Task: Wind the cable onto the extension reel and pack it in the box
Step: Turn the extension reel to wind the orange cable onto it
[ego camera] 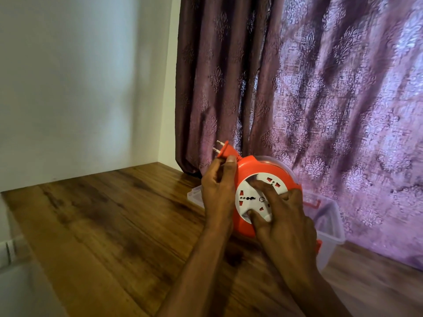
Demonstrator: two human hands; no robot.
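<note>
An orange extension reel (pixel 249 167) with a white socket face (pixel 246 197) is held upright above the wooden table. My left hand (pixel 217 188) grips the reel's left rim, its thumb by the orange plug (pixel 225 151), whose two pins point up and left. My right hand (pixel 286 216) lies on the socket face, fingers spread and pressing on the white disc. A clear plastic box (pixel 332 227) stands behind and to the right of the reel, partly hidden by my hands. The cable is wound inside the reel; only a short piece shows at the plug.
The wooden table (pixel 109 225) stretches left and forward. A purple patterned curtain (pixel 320 88) hangs close behind the box. A white wall (pixel 80 88) closes the left side. A clear lid (pixel 194 195) lies flat behind my left hand.
</note>
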